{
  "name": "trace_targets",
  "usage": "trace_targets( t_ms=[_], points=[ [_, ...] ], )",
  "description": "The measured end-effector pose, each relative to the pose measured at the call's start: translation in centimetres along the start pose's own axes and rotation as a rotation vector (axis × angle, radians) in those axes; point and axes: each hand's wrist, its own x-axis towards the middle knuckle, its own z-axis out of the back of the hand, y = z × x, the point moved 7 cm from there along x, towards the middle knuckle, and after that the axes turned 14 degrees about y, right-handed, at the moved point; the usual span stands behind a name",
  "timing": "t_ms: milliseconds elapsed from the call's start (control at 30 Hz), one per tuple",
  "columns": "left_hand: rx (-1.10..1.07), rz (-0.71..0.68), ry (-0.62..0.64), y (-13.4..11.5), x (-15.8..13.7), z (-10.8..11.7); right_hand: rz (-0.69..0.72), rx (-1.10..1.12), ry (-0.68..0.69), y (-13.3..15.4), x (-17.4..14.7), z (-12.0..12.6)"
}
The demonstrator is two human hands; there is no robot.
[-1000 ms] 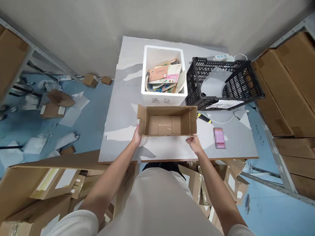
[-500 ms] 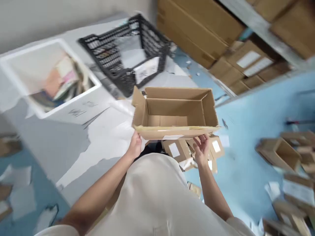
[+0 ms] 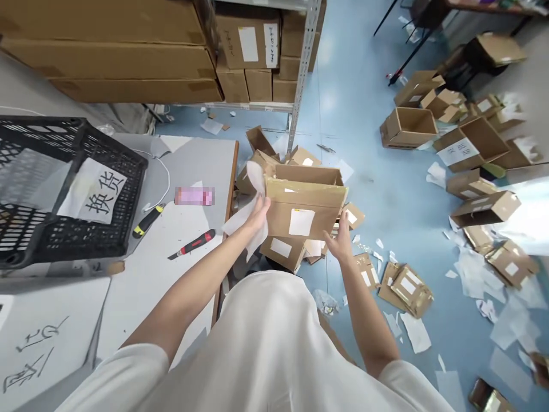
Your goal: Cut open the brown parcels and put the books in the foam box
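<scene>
An open-topped cardboard box with a white label on its near side is held up in front of my body, past the table's right edge. My left hand grips its left side, and a sheet of thin white packing foam is caught there with it. At the lower right side of the box, my right hand holds it with the thumb toward the near face. The fingers behind the box are partly hidden.
A utility knife, another knife and a black crate lie on the table. Flattened cartons and paper scraps litter the blue floor. Open boxes stand to the right, with a metal shelf ahead.
My view has swung right, away from the white bin and crate. The box has gone from over the table corner to over the floor, its labelled side now facing me, with packing foam at my left hand.
</scene>
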Motion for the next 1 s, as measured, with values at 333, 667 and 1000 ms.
trace_targets(
  t_ms=[333,667,1000],
  points=[
    [0.396,0.124,-0.153,0.0,-11.6,7.0,0.071,-0.384,0.75,2.6,2.3,-9.4],
    [0.163,0.489,-1.153,9.2,-44.5,6.0,0.812,-1.134,1.214,17.0,4.0,-27.4],
    [-0.467,0.705,-2.153,20.3,-63.2,-20.2,1.923,-0.843,1.69,31.9,-30.9,-41.4]
  ],
)
